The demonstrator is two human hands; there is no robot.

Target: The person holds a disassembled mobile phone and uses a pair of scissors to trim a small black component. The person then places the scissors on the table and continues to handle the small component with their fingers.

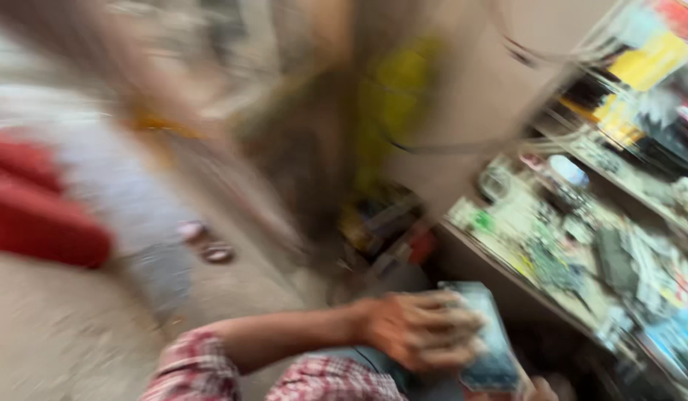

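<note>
The whole view is smeared by motion. My left hand [418, 330] reaches in from the lower left in a red and white checked sleeve. Its fingers are closed around a flat, dark, phone-like device [492, 349] with a glossy bluish face, held low just in front of the workbench. At the bottom edge only a small part of my right hand [540, 388] shows, against the lower end of the device. Its grip cannot be made out.
A cluttered workbench [507, 278] with green circuit boards and small parts fills the right. Shelves [641, 67] of coloured boxes stand above it. A red cushion-like shape [39, 223] lies left on the floor. Blurred yellow and brown shapes [388, 96] stand in the middle.
</note>
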